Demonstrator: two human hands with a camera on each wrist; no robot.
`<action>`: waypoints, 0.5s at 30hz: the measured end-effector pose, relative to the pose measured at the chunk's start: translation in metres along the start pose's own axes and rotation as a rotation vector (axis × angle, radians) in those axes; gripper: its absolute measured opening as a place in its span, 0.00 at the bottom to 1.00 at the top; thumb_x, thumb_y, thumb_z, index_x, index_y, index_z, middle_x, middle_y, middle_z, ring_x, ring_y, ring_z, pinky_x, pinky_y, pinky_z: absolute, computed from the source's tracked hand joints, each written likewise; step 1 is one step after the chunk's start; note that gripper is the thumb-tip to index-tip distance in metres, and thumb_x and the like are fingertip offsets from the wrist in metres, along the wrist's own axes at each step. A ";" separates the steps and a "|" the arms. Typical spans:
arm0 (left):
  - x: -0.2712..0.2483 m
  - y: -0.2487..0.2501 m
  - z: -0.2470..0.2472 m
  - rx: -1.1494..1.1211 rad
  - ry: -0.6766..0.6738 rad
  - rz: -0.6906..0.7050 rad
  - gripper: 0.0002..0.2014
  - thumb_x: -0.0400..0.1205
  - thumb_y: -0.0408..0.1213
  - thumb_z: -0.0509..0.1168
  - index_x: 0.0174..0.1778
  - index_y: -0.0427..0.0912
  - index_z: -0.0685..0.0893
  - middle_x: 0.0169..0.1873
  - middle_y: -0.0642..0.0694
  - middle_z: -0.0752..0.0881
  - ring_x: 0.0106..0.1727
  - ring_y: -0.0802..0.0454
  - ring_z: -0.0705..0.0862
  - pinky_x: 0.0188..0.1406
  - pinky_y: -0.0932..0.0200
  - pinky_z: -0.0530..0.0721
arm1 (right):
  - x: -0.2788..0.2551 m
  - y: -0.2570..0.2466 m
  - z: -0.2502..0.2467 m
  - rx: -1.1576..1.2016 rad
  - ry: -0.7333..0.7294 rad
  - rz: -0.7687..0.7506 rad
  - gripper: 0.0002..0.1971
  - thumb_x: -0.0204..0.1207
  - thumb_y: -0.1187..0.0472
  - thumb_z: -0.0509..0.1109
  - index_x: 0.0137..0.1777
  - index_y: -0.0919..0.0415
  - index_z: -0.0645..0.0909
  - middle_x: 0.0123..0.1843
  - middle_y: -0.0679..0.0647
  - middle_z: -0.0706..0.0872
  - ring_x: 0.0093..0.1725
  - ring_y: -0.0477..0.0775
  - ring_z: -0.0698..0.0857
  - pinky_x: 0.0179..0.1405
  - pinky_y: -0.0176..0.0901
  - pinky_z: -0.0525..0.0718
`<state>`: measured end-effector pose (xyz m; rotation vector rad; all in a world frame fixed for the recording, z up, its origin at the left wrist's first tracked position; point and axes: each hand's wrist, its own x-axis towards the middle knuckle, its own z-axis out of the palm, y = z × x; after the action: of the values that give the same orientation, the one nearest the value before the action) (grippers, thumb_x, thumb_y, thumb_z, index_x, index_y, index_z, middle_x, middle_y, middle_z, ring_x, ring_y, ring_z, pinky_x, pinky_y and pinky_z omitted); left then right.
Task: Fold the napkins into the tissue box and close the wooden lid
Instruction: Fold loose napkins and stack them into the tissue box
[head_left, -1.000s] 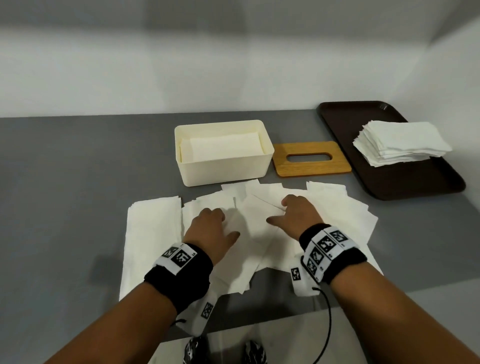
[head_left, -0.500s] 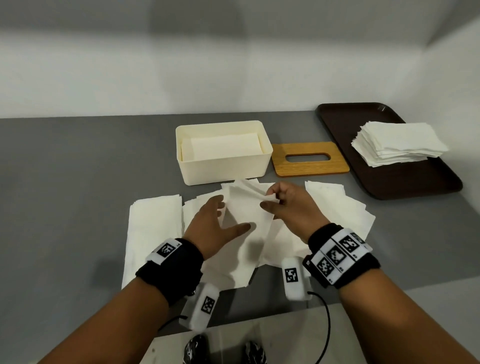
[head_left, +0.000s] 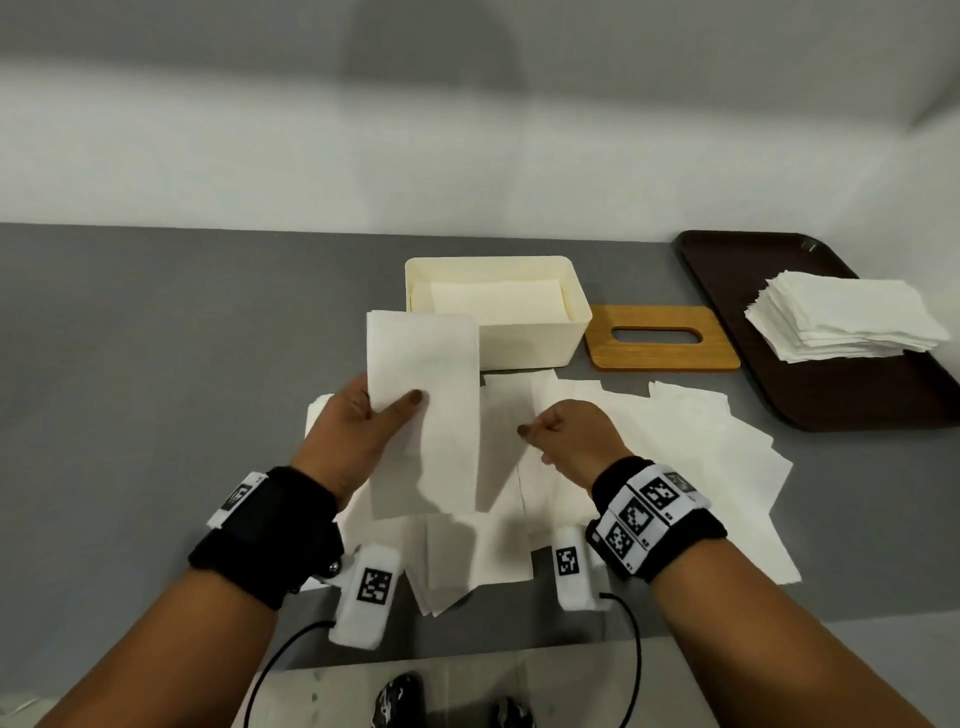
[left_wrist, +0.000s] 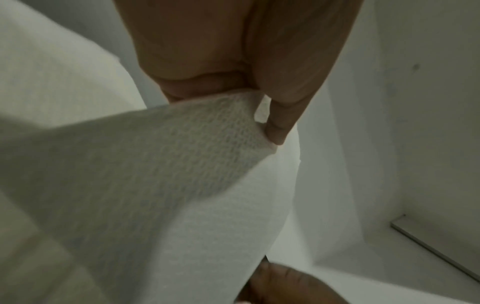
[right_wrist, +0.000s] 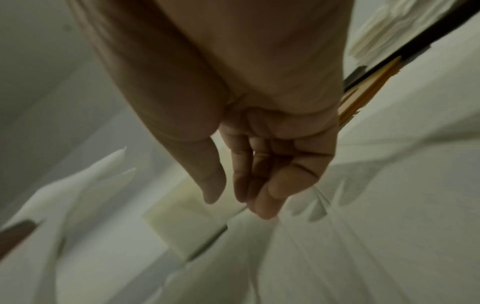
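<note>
Since half a second ago, your left hand (head_left: 358, 423) has lifted one folded napkin (head_left: 423, 415) clear of the spread and turned it upright, while your right hand (head_left: 574, 441) has let go of it and dropped away to the right. Your left grip is clamped on that napkin, thumb across its front face and fingers behind its left edge; the left wrist view shows the paper pinched between thumb and fingers (left_wrist: 278, 131). The napkin stands as a tall narrow strip, its top edge overlapping the near left corner of the cream tissue box (head_left: 524, 332).

Your right hand hangs just above the loose napkins (head_left: 675, 457) spread on the grey tabletop (head_left: 156, 364); its fingers (right_wrist: 262, 195) are loosely curled and seem to hold nothing, though the wrist picture is blurred.

The tissue box stands open behind the spread, with folded napkins already lying flat inside. The wooden lid (head_left: 662, 338), with its oval slot, lies flat just beside the box on its right. Farther right, a dark brown tray (head_left: 852, 405) carries a stack of napkins (head_left: 841, 319).
</note>
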<state>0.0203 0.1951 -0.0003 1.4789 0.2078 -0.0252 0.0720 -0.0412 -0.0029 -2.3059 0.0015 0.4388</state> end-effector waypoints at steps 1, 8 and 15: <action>0.000 -0.001 -0.008 0.004 0.010 0.000 0.14 0.80 0.38 0.71 0.61 0.44 0.87 0.53 0.45 0.92 0.50 0.46 0.91 0.47 0.49 0.87 | 0.000 -0.001 0.009 -0.096 -0.030 0.008 0.23 0.76 0.51 0.72 0.26 0.66 0.74 0.26 0.59 0.74 0.28 0.55 0.74 0.36 0.45 0.74; -0.008 -0.011 -0.036 0.021 0.081 -0.016 0.11 0.84 0.34 0.66 0.61 0.47 0.86 0.54 0.46 0.92 0.53 0.43 0.90 0.51 0.45 0.87 | -0.001 -0.010 0.050 -0.310 0.019 0.122 0.28 0.65 0.40 0.79 0.50 0.60 0.73 0.46 0.52 0.77 0.48 0.57 0.81 0.42 0.46 0.77; -0.013 -0.012 -0.042 0.007 0.059 -0.067 0.11 0.89 0.36 0.58 0.61 0.43 0.85 0.47 0.49 0.92 0.45 0.49 0.89 0.41 0.54 0.85 | -0.004 -0.012 0.046 -0.193 0.047 0.008 0.19 0.76 0.55 0.72 0.31 0.56 0.66 0.31 0.48 0.71 0.33 0.52 0.72 0.27 0.39 0.64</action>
<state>0.0002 0.2343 -0.0135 1.4800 0.3052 -0.0362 0.0551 -0.0013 -0.0224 -2.5065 -0.0091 0.4035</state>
